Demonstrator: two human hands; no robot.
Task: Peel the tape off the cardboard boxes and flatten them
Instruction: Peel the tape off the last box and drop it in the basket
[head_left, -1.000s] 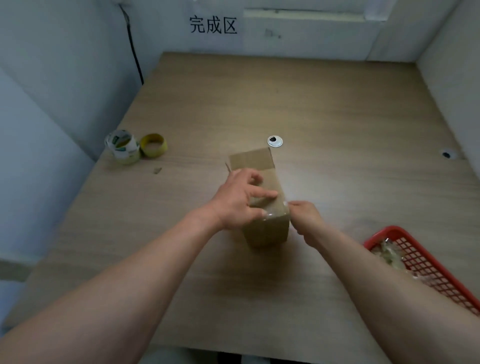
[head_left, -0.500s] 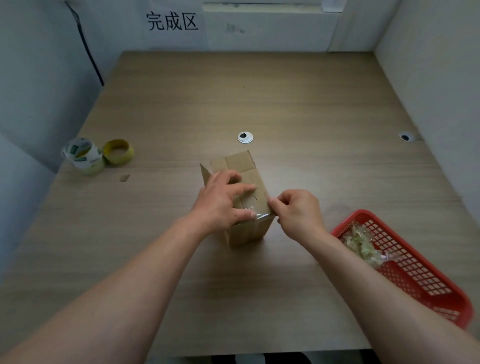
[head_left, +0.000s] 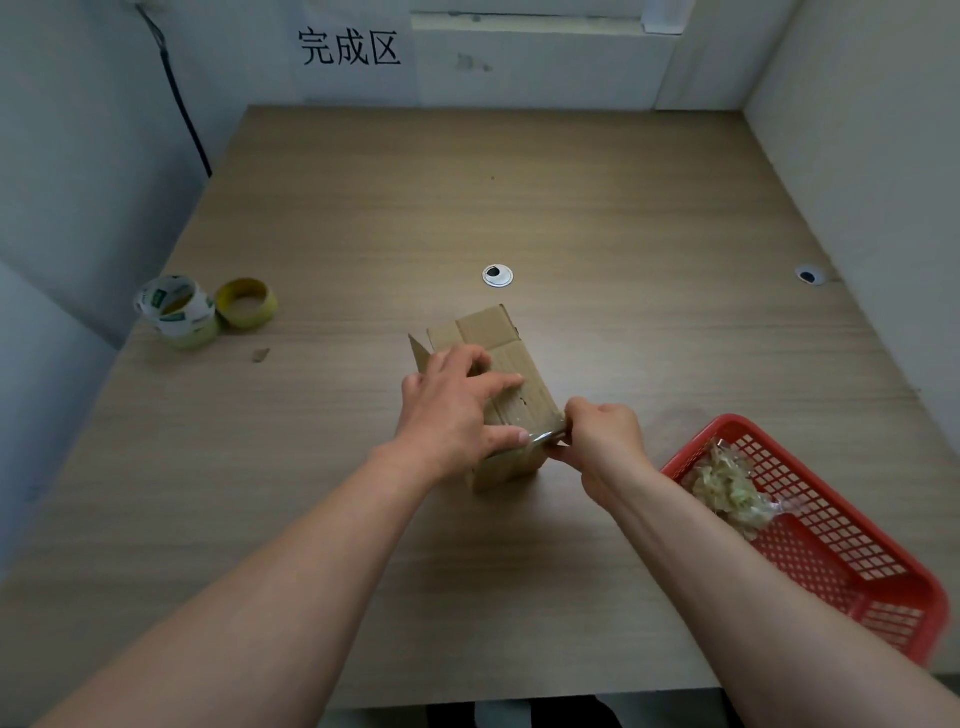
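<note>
Head view, single entry. Wooden table (head_left: 571, 208): fills most of the frame, enclosed by pale walls. Cardboard box (head_left: 511, 358): small, brown, lying at centre frame just below the middle, its long side running from upper left to lower right, the far end flaps standing open. Left hand (head_left: 452, 415): laid flat on top of the box, fingers spread and fairly straight across the upper face, thumb stretched along the near edge. Right hand (head_left: 602, 441): just beside the box's near right corner, fingers curled, thumb and fingertips pinching a tape strip (head_left: 545, 439). Tape strip: clear and glossy, running along the near top edge of the box from the left thumb tip to the right hand's pinch. Red basket (head_left: 852, 561): plastic mesh, lower right of frame, near the right forearm. Wad of crumpled tape (head_left: 727, 488): pale, lying in the basket's upper left end. White-and-green tape roll (head_left: 176, 312): at the table's left edge, mid-frame. Yellow tape roll (head_left: 245, 303): touching or just beside the former, on its right. Cardboard scrap (head_left: 260, 355): small, just below the rolls. Grey grommet (head_left: 497, 275): in the tabletop, above the box. Second grommet (head_left: 810, 274): far right. Wall sign (head_left: 349, 48): top of frame, reading 完成区.
</note>
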